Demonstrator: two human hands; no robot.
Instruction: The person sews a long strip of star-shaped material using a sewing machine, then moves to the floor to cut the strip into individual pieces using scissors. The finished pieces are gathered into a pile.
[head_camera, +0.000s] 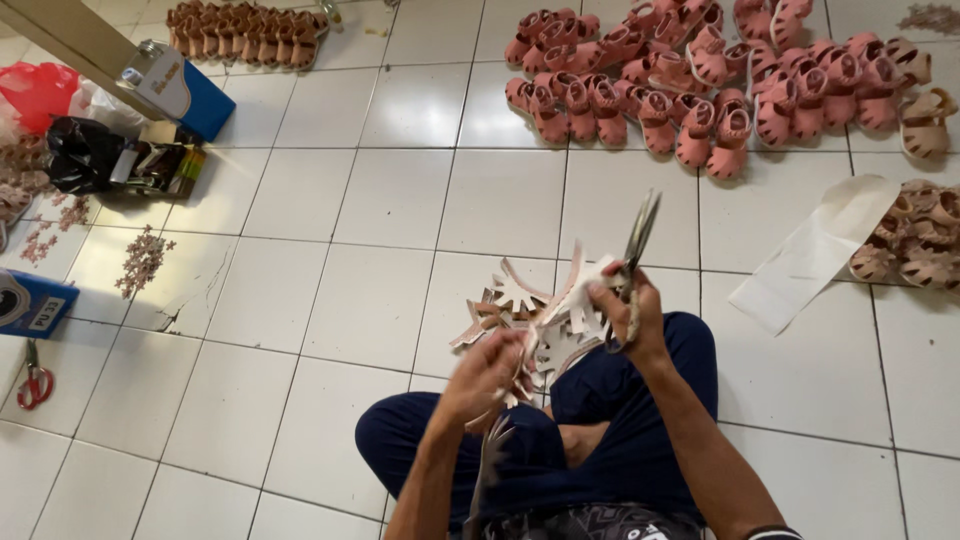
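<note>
Right hand (630, 325) gripping a pair of metal scissors (638, 240), fingers through the handle loops and closed around them, blades pointing up and away from the fingertips, blades look nearly together; left hand (490, 375) pinching a bundle of flat cut-out shoe-upper pieces, beige and pale, strap-shaped (545, 310), fingers curled and clamped on its lower edge; bundle fans out between the two hands, top edge touching the right-hand fingers just below the scissor pivot; both hands held above the person's crossed legs in dark blue trousers (620, 400); white tiled floor (330, 250) beyond the fingertips; well ahead of the right fingers, a heap of small pink sandals (700, 90); off to the right of them, a white paper sheet (815, 250) beside a cluster of tan sandals (915, 240); far left of the left fingers, red-handled scissors (35, 380) lying on the tiles, a blue box (185, 95) further up, and a row of brown sandals (245, 35) at the top.
</note>
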